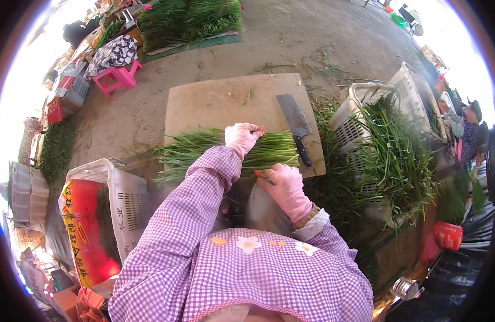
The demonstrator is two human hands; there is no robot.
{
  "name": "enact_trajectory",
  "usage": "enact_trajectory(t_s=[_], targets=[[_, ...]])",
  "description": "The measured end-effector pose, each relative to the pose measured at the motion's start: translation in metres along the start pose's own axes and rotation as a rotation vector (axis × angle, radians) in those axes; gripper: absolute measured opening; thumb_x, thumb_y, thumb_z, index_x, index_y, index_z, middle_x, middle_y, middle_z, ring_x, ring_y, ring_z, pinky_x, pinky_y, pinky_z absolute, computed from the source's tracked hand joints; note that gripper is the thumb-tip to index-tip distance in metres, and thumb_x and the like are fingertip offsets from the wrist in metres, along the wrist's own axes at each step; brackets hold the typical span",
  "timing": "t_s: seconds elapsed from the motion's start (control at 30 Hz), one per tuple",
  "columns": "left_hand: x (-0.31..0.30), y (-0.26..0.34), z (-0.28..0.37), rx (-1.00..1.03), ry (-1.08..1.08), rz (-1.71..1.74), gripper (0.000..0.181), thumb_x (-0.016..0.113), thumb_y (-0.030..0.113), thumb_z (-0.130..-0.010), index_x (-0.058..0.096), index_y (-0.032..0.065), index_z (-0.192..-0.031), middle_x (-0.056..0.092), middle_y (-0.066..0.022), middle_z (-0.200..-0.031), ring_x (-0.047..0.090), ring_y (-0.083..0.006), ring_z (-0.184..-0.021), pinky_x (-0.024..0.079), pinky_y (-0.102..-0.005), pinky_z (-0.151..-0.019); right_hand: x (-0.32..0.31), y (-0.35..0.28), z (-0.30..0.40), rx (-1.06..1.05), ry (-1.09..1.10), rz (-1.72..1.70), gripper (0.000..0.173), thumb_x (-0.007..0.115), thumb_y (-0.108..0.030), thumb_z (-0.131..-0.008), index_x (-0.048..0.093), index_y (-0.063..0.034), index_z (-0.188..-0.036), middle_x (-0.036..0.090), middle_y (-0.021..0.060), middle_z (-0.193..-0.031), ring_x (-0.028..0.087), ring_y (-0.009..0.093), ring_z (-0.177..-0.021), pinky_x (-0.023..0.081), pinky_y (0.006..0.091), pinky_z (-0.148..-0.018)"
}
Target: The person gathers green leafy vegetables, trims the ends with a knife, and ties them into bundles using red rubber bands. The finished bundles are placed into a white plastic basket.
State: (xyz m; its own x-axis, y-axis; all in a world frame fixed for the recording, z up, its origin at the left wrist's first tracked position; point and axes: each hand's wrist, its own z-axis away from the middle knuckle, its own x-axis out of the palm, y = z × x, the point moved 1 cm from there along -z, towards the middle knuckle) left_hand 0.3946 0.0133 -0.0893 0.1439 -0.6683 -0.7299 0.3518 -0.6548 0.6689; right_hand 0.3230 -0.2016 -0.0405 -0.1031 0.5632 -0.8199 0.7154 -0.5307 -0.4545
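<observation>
Both hands wear thin pink gloves. A bundle of green leafy stalks, like garlic chives (277, 151), lies across the near part of a pale cutting board (215, 100). My left hand (242, 139) rests over the bundle and pinches one end of a red tie (262, 129) at its far side. At the near edge, my right hand (285, 189) pinches the other red end, which shows at its fingertips. The tie's course under the stalks is hidden. A cleaver (294, 116) with a black handle lies on the board just right of the cut stalk ends.
White plastic baskets stand at right, one heaped with loose greens (396, 157). Another white basket (131, 201) with a red and yellow sack stands at left. Tied bundles (191, 20) lie beyond, near a pink stool (118, 78). A co-worker (466, 129) sits at far right.
</observation>
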Motion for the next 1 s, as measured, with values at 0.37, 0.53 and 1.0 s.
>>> enact_trajectory(t_s=[0.37, 0.53, 1.0], targets=[[0.014, -0.015, -0.005, 0.108, -0.015, -0.05, 0.023, 0.082, 0.032, -0.087, 0.085, 0.0166, -0.104, 0.08, -0.0106, -0.096, 0.077, -0.0256, -0.089, 0.059, -0.0344, -0.085, 0.038, 0.015, -0.079, 0.184, 0.19, 0.139, 0.014, 0.075, -0.021, -0.088, 0.072, -0.0079, -0.088, 0.071, 0.0142, -0.087, 0.069, 0.038, -0.084, 0.052, 0.0501, -0.076], [0.02, -0.008, 0.012, 0.051, 0.058, 0.007, 0.02, 0.078, 0.028, -0.088, 0.084, 0.016, -0.103, 0.079, -0.013, -0.096, 0.076, -0.0285, -0.089, 0.059, -0.0346, -0.086, 0.033, 0.028, -0.095, 0.582, -0.299, 0.174, 0.026, 0.07, -0.023, -0.087, 0.078, -0.0035, -0.102, 0.076, 0.0223, -0.098, 0.074, 0.041, -0.096, 0.058, 0.0489, -0.084], [0.028, -0.017, 0.021, 0.045, 0.214, 0.069, 0.024, 0.08, 0.035, -0.088, 0.084, 0.0131, -0.098, 0.078, -0.0143, -0.094, 0.076, -0.0328, -0.09, 0.059, -0.0376, -0.087, 0.052, 0.045, -0.106, 0.627, -0.412, 0.152, 0.027, 0.064, -0.024, -0.083, 0.079, -0.0023, -0.09, 0.074, 0.0289, -0.091, 0.072, 0.047, -0.095, 0.057, 0.0526, -0.081]])
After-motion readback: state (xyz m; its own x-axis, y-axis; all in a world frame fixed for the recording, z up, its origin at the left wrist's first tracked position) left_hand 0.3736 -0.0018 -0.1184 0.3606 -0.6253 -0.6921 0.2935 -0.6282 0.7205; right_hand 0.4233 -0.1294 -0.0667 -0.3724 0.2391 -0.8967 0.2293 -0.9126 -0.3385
